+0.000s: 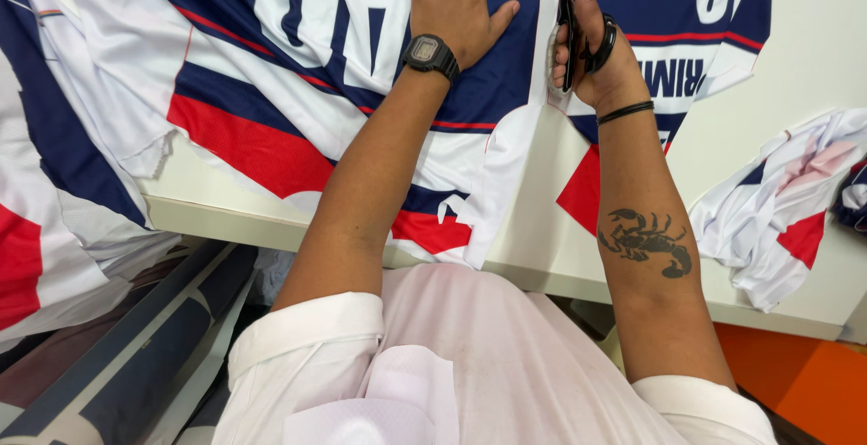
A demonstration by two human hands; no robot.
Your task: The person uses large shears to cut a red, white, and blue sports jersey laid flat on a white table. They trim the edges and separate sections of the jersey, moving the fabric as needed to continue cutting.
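A large printed fabric sheet (271, 74) in navy, white and red lies over a white table (542, 228). My left hand (456, 2) presses flat on the fabric, fingers spread, a black watch on the wrist. My right hand (591, 47) grips black-handled scissors (571, 11), blades pointing away along a white strip of the cloth. The cut runs between the left piece and a right piece (686, 29) of the print. The blade tips leave the frame at the top.
A heap of fabric offcuts (777, 201) sits at the right on the table. More printed cloth hangs off the left edge (54, 183). Rolled material (135, 346) lies below the table at left. An orange surface (795, 382) shows at lower right.
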